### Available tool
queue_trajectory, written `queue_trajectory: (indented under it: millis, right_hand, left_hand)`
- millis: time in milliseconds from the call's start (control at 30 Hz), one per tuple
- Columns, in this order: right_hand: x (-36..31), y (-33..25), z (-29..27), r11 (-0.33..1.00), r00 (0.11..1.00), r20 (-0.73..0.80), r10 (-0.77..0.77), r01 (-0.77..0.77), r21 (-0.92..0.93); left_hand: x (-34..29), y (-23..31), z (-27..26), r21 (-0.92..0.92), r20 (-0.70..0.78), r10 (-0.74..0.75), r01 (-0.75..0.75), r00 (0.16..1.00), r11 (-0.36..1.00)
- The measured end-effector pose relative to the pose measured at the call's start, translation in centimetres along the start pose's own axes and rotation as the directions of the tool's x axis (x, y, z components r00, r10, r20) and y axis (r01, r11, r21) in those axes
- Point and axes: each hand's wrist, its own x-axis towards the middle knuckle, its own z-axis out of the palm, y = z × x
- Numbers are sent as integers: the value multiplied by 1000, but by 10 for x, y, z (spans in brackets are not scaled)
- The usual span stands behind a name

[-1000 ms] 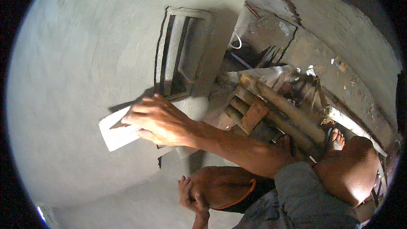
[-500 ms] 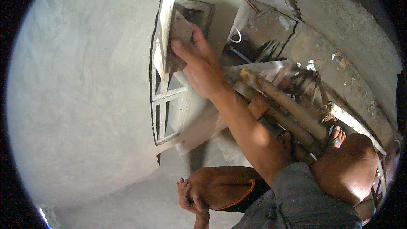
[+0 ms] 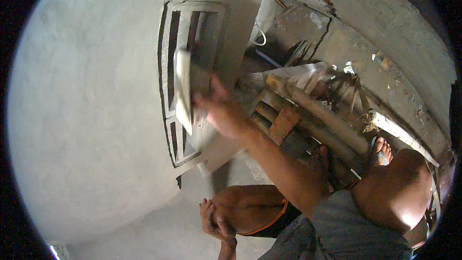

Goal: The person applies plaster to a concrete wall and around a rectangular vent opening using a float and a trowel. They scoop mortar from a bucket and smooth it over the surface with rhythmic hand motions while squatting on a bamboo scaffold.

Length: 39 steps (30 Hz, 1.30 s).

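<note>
My right hand [image 3: 224,113], slightly blurred by motion, is closed on a flat rectangular block [image 3: 183,91] with a whitish long edge and a darker face; its exact kind is unclear. The block is over a grey ventilation grille [image 3: 170,114] set in the plastered wall, covering part of its slots. Whether the block touches the grille cannot be made out. My left hand [image 3: 215,219] lies against my bent left knee, with its fingers stretched and nothing visible in it.
A smooth grey wall [image 3: 91,96] fills the left side. Bamboo poles [image 3: 322,110] lie to the right, with a brown flat piece [image 3: 285,123] across them. Beyond are a white pipe [image 3: 402,135], a white cable loop [image 3: 260,36] and scattered debris on the ground.
My right hand has brought the block down from the upper part of the grille toward its lower part, uncovering the upper slots. My left hand stays on the knee. The view has shifted slightly.
</note>
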Motion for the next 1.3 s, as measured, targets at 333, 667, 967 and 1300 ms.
queue_trajectory:
  millis: [333,667,967,1300]
  right_hand:
    - [63,-36,12,983,981,148,-127,104,150]
    - [-20,91,-17,975,964,154,215,-203,-89]
    - [-23,63,-30,987,986,132,98,-79,-142]
    - [5,39,0,957,966,217,144,-80,-277]
  left_hand:
    - [-3,3,-5,10,-10,35,-35,999,999]
    - [7,18,2,24,-5,4,-4,1000,1000]
    - [-10,7,-13,54,-6,-24,24,1000,998]
    - [-15,-6,-15,27,-42,-30,31,999,999]
